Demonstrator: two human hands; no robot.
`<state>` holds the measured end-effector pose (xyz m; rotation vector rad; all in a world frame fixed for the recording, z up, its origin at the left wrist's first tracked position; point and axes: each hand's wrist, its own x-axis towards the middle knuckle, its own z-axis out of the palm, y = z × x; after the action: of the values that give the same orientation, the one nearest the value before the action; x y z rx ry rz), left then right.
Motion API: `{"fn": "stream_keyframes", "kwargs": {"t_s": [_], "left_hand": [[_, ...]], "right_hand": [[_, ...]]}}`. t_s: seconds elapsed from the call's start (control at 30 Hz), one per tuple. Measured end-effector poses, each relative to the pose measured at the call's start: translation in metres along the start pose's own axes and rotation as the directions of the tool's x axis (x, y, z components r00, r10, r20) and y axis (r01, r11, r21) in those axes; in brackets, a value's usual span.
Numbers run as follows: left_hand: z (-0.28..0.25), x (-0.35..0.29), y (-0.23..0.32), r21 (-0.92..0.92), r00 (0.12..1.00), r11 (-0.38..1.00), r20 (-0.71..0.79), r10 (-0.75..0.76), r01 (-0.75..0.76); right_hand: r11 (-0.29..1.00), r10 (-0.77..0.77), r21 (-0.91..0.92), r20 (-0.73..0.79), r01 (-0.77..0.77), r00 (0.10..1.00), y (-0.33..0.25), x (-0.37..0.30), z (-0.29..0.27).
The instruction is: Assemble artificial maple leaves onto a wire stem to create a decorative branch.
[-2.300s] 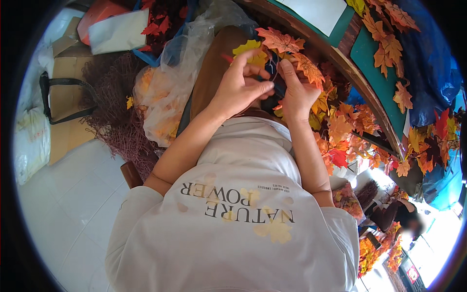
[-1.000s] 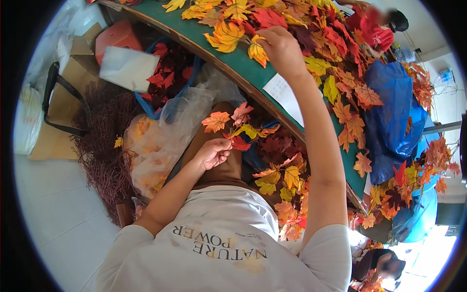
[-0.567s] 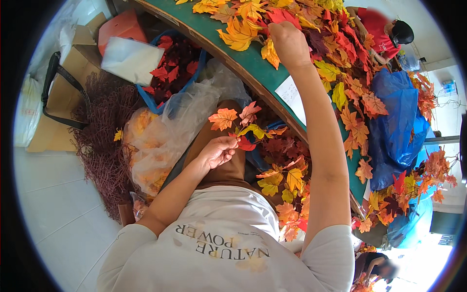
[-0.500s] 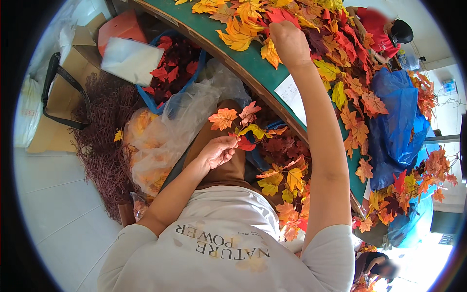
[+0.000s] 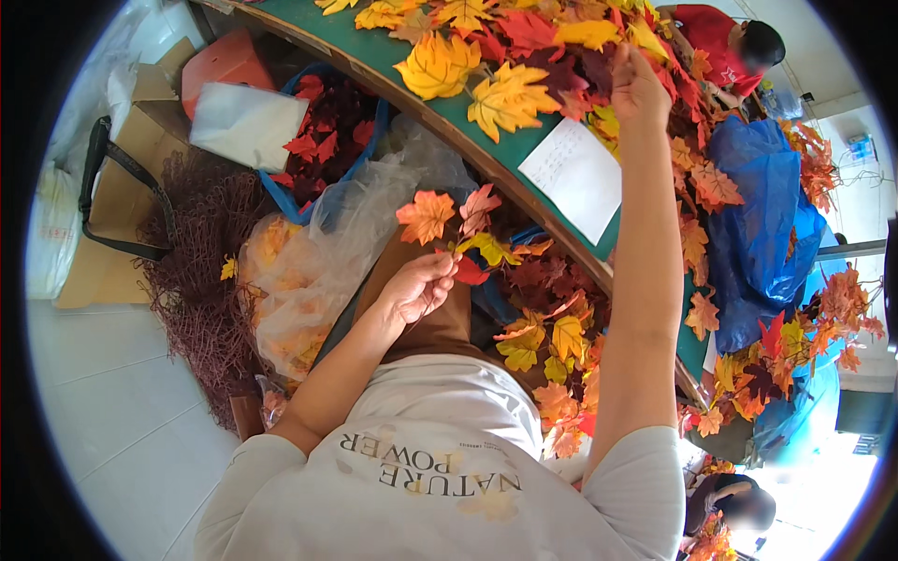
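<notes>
My left hand is closed in a pinch above my lap, gripping the stem of an artificial maple leaf spray. Orange, pinkish, yellow-green and red leaves fan out from the spray beyond my fingertips. Stretched far forward, my right hand is over the leaf pile on the green table. Its fingers are drawn together among red and yellow leaves; what they hold, if anything, is hidden. A white sheet of paper with handwriting lies beside my right forearm.
A blue-rimmed tub of red leaves, clear plastic bags and a heap of dark stems stand left. More leaf sprays are beside my lap. A blue bag lies right. A person in red is across the table.
My right hand has moved rightward over the pile, away from the table's near edge, uncovering more of the paper. Yellow leaves near the edge have shifted. My left hand still grips the spray.
</notes>
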<state>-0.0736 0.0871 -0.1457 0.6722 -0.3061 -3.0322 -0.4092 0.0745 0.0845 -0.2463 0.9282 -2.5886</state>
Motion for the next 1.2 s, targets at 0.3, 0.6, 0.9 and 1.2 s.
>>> {"fn": "stream_keyframes", "kwargs": {"t_s": [0.3, 0.6, 0.9, 1.2], "left_hand": [[0.064, -0.015, 0.005, 0.215, 0.96, 0.936, 0.057, 0.275, -0.281], [0.087, -0.029, -0.03, 0.337, 0.9, 0.836, 0.111, 0.421, -0.433], [0.086, -0.029, -0.033, 0.384, 0.898, 0.815, 0.114, 0.424, -0.434], [0.086, -0.028, -0.032, 0.366, 0.898, 0.825, 0.082, 0.432, -0.43]], "right_hand": [[0.89, 0.237, -0.425, 0.127, -0.163, 0.963, 0.013, -0.218, -0.082], [0.876, 0.449, -0.142, -0.107, -0.46, 0.887, 0.055, -0.287, -0.138], [0.866, 0.493, -0.047, -0.08, -0.498, 0.866, 0.059, -0.291, -0.14], [0.874, 0.47, -0.081, -0.113, -0.48, 0.875, 0.062, -0.292, -0.136]]}}
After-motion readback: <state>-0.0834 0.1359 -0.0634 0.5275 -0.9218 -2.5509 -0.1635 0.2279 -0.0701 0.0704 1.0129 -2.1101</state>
